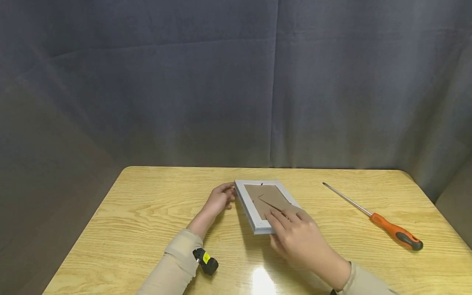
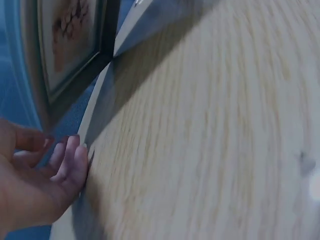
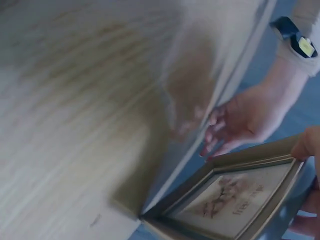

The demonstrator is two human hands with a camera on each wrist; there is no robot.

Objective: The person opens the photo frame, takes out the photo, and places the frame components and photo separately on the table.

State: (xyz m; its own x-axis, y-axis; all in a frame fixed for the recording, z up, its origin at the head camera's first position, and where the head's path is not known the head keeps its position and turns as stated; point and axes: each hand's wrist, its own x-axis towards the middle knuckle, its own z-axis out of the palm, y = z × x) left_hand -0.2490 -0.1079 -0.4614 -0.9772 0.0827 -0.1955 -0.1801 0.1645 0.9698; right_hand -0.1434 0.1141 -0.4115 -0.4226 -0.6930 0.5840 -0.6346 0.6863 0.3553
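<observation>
A white picture frame (image 1: 248, 207) is tilted above the table with its brown backing board (image 1: 269, 192) facing up. A thin stand leg (image 1: 271, 203) lies across the backing. My right hand (image 1: 298, 237) grips the near right part, fingers over the back and thumb on the front side. In the right wrist view, the front of the frame (image 3: 185, 185) shows a floral print with lettering. My left hand (image 1: 219, 199) is at the far left corner, its fingers loosely bent. In the left wrist view, fingertips of the left hand (image 2: 45, 185) come right at the frame's corner.
A screwdriver (image 1: 394, 229) with an orange and black handle lies on the right side of the wooden table (image 1: 147, 229), its tip toward the back. A dark curtain (image 1: 206, 102) hangs behind the table. A black device (image 1: 206, 262) is strapped on the left wrist.
</observation>
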